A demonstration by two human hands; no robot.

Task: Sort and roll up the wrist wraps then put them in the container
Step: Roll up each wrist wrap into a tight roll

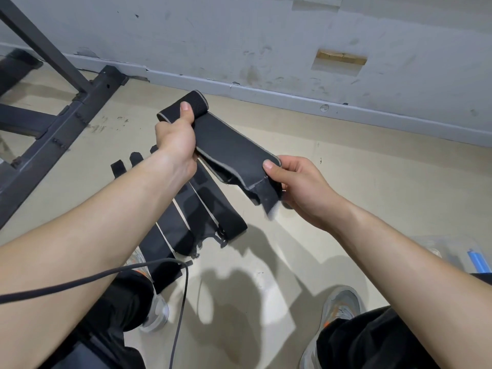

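Black elastic, edged in grey, makes up the wrist wrap (229,147) that is held out in the air between both hands, above the beige floor (372,187). Its upper end is gripped in the left hand (175,139), thumb pressed on top. Its lower end is pinched by the right hand (298,187) between thumb and curled fingers. Beneath it, further wraps (210,209) are laid side by side on the floor, near a dark metal frame (66,121).
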